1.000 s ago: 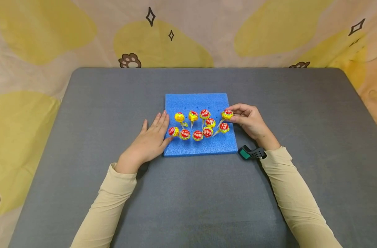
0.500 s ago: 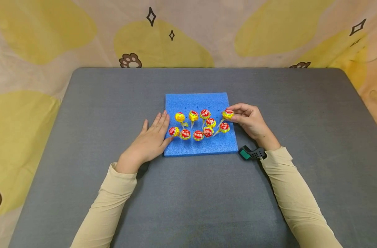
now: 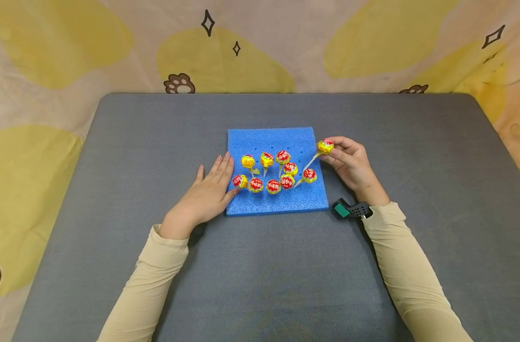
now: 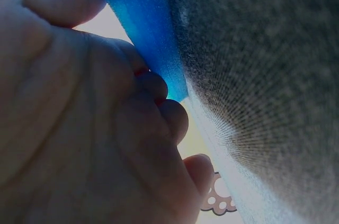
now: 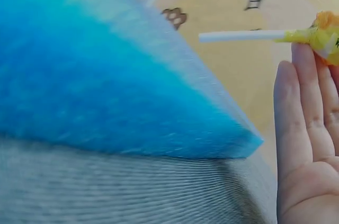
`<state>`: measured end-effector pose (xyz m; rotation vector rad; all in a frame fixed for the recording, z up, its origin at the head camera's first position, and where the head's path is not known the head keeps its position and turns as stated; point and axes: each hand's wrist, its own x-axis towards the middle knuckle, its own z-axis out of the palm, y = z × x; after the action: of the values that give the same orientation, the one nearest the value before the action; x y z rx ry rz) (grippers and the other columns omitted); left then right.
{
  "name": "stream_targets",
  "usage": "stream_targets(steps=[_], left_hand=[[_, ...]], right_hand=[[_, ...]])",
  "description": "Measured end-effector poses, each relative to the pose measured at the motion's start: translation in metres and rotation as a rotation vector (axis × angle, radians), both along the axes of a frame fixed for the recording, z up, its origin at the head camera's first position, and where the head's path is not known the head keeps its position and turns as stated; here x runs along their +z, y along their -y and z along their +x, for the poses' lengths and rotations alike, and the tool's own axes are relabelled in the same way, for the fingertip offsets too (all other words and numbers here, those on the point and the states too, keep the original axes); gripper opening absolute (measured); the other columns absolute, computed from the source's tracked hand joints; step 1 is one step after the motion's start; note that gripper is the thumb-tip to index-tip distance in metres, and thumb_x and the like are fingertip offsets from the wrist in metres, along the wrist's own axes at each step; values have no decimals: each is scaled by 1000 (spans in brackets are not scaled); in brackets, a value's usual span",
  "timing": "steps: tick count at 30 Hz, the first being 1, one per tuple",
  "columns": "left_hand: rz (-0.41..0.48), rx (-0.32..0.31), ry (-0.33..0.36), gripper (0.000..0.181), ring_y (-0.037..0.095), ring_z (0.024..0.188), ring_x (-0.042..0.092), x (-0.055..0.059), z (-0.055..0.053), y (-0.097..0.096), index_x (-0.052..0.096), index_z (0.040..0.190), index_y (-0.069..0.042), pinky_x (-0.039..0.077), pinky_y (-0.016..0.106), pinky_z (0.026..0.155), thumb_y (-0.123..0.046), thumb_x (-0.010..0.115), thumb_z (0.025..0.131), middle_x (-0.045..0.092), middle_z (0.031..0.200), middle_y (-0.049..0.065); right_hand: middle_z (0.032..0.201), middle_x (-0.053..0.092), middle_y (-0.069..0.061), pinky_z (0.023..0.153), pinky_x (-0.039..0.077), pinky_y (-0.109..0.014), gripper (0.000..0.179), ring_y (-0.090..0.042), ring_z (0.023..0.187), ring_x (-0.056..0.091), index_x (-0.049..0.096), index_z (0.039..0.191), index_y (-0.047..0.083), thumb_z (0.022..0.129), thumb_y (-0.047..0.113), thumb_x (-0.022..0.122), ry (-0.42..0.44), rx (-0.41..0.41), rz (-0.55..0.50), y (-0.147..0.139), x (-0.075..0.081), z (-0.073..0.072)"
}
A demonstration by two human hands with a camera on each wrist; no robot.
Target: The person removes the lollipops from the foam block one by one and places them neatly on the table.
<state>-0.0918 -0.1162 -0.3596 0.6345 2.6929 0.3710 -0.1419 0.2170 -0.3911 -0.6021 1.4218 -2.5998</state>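
Observation:
My right hand (image 3: 350, 164) pinches a yellow-and-red wrapped lollipop (image 3: 326, 146) by its candy head, above the right edge of a blue foam board (image 3: 268, 137). In the right wrist view the white stick (image 5: 241, 36) shows its whole length, its end free of the foam. Several other lollipops stand in the board, among them a leaning one (image 3: 309, 175) at the right and one (image 3: 240, 181) by my left thumb. With fingers straight, my left hand (image 3: 206, 194) rests against the board's left edge. Small holes dot the board's far part.
The board lies on a grey table (image 3: 260, 275). A dark strap with a green piece (image 3: 341, 210) sits at my right wrist. Behind the table hangs a patterned cloth (image 3: 260, 47).
My right hand has moved up and to the right, drawing the pinched lollipop out of the foam. The left hand and the other lollipops stay where they were.

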Motion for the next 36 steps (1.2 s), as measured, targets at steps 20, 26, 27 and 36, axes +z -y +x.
stream_targets(steps=[20,26,27,36], left_hand=[[2,-13,-11,74,26,143,-7,0,-4,-3,1,150,-1,-4,54,111,-36,42,99,-5,157,12],[2,-9,2,75,25,143,-8,1,-4,-3,-1,150,-2,-5,53,111,-37,42,99,-7,157,10],[2,-8,7,75,25,143,-9,1,-4,-3,-1,150,-3,-5,53,111,-38,42,99,-7,157,10],[-1,2,28,76,24,143,-11,-2,-2,0,-3,150,-3,-6,54,111,-37,42,99,-9,157,9]], right_hand=[[90,70,-12,71,55,-30,12,-20,73,67,72,94,-2,90,-1,60,154,-355,78,-18,2,-9],[93,70,-10,74,55,-28,14,-19,78,66,72,99,-4,89,1,63,179,-354,279,-24,3,-14],[93,70,-8,73,54,-27,15,-18,78,67,72,99,-4,88,3,64,180,-351,338,-25,3,-16],[90,70,-4,69,55,-25,33,-15,75,68,61,109,-17,88,7,66,211,-276,650,-30,8,-30]])
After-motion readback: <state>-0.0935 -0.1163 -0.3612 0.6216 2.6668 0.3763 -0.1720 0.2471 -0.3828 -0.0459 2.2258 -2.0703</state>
